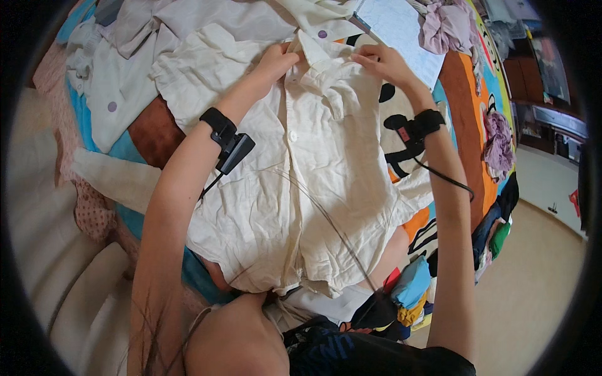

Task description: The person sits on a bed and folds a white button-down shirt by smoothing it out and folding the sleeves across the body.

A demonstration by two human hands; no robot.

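A white button-front shirt (254, 174) lies spread out before me, wrinkled, its collar at the far end and its hem by my lap. Near the collar, my left hand (278, 62) pinches the cloth beside the front opening. My right hand (378, 61) grips the shirt's shoulder on the right of the collar. A white button (293, 136) shows on the placket. One sleeve (117, 178) stretches out to the left under my forearm; the other lies partly behind my right arm. Each wrist wears a black strap with a small device and a cable.
Beneath the shirt is a colourful patterned blanket (465, 141). Pale cloth (113, 89) with purple dots lies at the far left. A book or pad (400, 33) sits beyond my right hand, near pink cloth (444, 28). Folded clothes (414, 286) are stacked at lower right, beside the floor (526, 282).
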